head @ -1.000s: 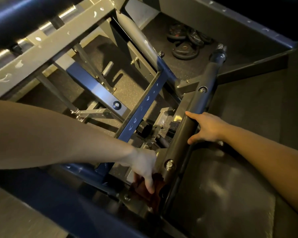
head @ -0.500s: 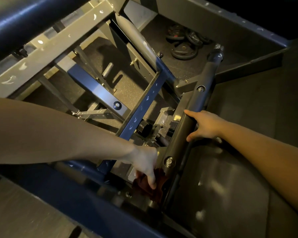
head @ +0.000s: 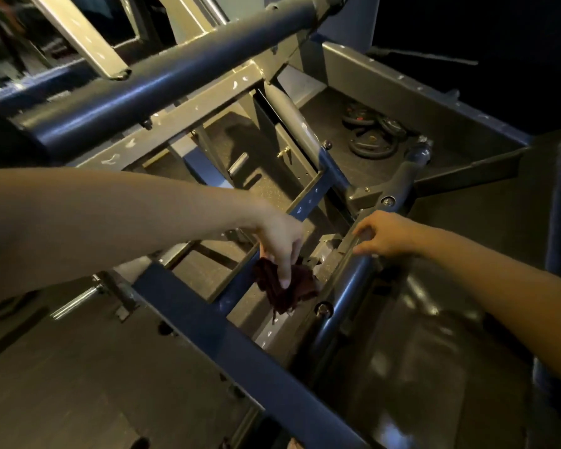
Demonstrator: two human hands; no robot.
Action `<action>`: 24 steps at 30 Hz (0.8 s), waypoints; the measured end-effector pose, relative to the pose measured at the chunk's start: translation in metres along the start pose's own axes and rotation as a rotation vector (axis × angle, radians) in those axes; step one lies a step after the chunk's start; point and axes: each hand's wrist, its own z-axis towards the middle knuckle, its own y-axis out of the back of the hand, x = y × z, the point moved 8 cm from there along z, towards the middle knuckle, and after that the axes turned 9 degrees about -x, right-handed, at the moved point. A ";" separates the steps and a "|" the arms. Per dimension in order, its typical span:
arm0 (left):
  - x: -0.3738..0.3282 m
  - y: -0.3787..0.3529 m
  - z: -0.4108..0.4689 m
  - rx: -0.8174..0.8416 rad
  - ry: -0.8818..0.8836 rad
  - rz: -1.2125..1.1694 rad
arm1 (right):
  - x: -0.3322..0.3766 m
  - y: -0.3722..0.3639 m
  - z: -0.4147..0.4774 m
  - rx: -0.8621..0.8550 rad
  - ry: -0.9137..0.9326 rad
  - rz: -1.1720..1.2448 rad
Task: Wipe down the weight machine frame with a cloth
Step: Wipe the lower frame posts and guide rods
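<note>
Just left of the dark round bar [head: 347,293] that slants from lower middle up toward the weight plates [head: 373,134], the left hand [head: 284,244] reaches down into the weight machine frame [head: 214,322], its fingers curled round a bunched dark red cloth [head: 287,286] with the forefinger pointing down over it. The cloth hangs in the gap between that bar and the blue perforated strut [head: 311,196], close against the bar's left flank near a bolt head [head: 324,308]. The right hand [head: 384,234] rests on the upper side of the same bar, farther up its length, fingers bent loosely over it to brace. The bar's long axis runs away from the person, so the cloth hand is the nearer one and has free bar lying ahead of it, up to the bracing hand. My judgement is that the next stroke would follow that axis.
</note>
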 end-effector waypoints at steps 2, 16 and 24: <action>-0.004 0.019 -0.028 -0.115 0.002 -0.120 | 0.016 0.001 -0.015 0.066 0.044 0.182; -0.045 -0.012 -0.162 -1.006 0.101 -0.597 | 0.095 -0.029 -0.120 0.237 0.177 1.029; -0.035 -0.065 -0.180 -0.931 0.117 -0.650 | 0.099 -0.039 -0.117 0.402 0.225 1.037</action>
